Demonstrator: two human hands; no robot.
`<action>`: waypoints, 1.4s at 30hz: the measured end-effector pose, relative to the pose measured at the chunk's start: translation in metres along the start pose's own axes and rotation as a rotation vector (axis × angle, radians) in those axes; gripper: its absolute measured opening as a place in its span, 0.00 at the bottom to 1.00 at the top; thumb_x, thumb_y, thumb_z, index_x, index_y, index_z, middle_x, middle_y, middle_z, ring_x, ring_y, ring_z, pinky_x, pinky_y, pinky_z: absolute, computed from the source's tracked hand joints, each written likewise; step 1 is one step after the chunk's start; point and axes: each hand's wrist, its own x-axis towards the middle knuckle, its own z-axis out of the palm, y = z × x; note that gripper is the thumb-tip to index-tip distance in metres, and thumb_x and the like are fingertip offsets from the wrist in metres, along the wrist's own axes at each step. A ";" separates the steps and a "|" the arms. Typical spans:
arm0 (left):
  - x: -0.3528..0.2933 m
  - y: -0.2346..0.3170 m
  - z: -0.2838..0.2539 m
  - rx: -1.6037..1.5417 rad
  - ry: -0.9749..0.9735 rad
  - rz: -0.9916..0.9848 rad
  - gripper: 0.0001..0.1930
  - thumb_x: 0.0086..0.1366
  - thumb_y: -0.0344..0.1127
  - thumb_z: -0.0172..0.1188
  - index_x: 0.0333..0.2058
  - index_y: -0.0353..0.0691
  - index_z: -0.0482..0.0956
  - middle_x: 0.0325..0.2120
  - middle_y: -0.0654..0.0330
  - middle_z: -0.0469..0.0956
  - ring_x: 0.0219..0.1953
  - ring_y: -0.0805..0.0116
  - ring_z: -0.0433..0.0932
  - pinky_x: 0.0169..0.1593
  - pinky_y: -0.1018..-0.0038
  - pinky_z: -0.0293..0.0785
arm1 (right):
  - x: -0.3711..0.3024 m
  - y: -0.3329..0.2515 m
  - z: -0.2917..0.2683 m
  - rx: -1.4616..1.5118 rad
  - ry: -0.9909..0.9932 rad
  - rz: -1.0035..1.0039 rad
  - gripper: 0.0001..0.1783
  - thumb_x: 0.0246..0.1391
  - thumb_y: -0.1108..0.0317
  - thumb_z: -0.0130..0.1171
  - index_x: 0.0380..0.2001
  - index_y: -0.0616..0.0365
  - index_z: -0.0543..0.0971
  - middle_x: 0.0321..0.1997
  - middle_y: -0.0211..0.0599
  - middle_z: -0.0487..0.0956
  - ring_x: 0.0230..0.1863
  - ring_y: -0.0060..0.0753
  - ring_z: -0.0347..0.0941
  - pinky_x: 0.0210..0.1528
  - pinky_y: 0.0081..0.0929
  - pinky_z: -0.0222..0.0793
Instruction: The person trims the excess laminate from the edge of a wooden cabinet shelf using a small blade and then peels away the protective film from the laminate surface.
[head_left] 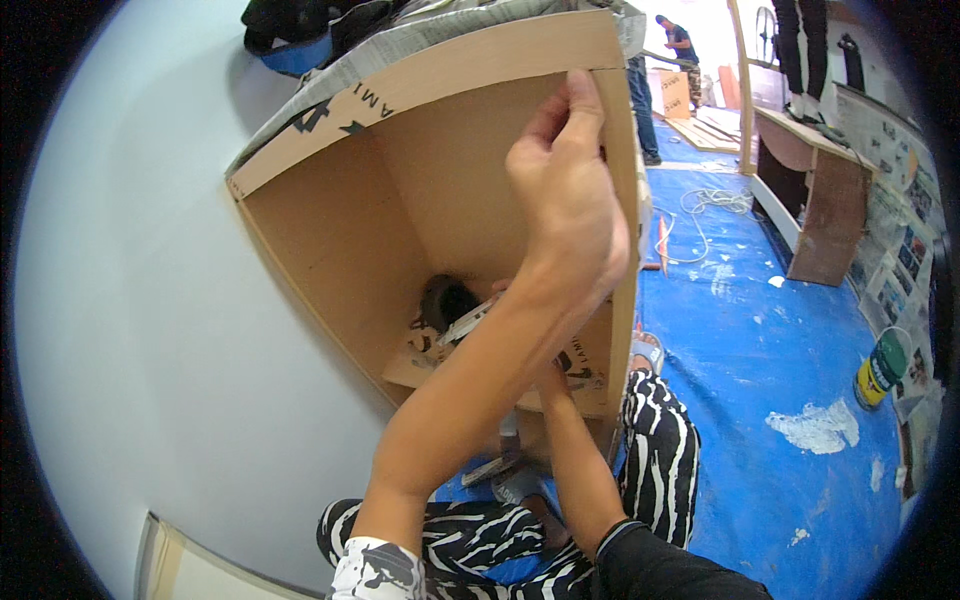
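Evidently crossed forearms; entries run left to right. At far left, the pale wall [190,300] stands beside the cabinet [465,150], whose open front faces the person. Its top rail [460,58] has its long axis running from lower left to upper right, bowed by the lens. Low inside, near the cabinet's back, a dark round thing [455,302] shows; just beside it lies a narrow grey-white piece [466,324], tilted, one end passing behind the left forearm.

Next, the right hand [500,286]: only a bit of finger shows, near the upper end of the grey-white piece. Contact between them not confirmed; grip mostly hidden, state cannot be told.

Further right and higher, the left hand [575,180] is raised in front of the opening. Grip: fingers curled in, thumb toward them; whether anything small is pinched cannot be told.

Key relation: the rail meets the right post [624,170] at a corner up and to the right of the left grip. The left hand is clearly nearer that corner; the right is well below, deeper inside, nearer the grey-white piece. Touch on the rail is uncertain. Beyond the post, blue sheeting [740,370] covers the floor.
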 end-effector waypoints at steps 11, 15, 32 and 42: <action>0.001 0.024 0.007 -0.008 0.072 -0.067 0.11 0.69 0.39 0.55 0.42 0.37 0.76 0.34 0.61 0.79 0.32 0.74 0.74 0.46 0.76 0.70 | -0.005 -0.035 -0.005 0.240 0.006 0.050 0.15 0.51 0.69 0.62 0.42 0.62 0.76 0.33 0.51 0.80 0.36 0.49 0.79 0.39 0.37 0.72; -0.005 0.032 0.016 0.012 0.085 -0.030 0.07 0.67 0.35 0.57 0.40 0.40 0.76 0.28 0.70 0.75 0.25 0.81 0.62 0.35 0.82 0.60 | -0.011 -0.049 -0.010 0.209 0.081 -0.047 0.13 0.51 0.74 0.60 0.42 0.61 0.76 0.33 0.50 0.80 0.34 0.48 0.79 0.39 0.36 0.71; 0.005 0.038 -0.004 -0.021 0.069 -0.086 0.07 0.67 0.38 0.57 0.30 0.44 0.75 0.18 0.74 0.60 0.23 0.81 0.54 0.32 0.82 0.57 | -0.005 -0.032 -0.001 0.131 0.022 0.025 0.09 0.50 0.75 0.59 0.37 0.61 0.77 0.32 0.46 0.79 0.37 0.45 0.77 0.44 0.36 0.69; 0.010 0.037 -0.017 -0.062 -0.004 -0.090 0.04 0.66 0.37 0.58 0.32 0.46 0.75 0.17 0.75 0.62 0.22 0.82 0.55 0.31 0.83 0.55 | -0.007 -0.028 -0.001 0.099 0.012 -0.008 0.09 0.50 0.76 0.59 0.37 0.60 0.76 0.31 0.44 0.80 0.35 0.41 0.79 0.40 0.36 0.71</action>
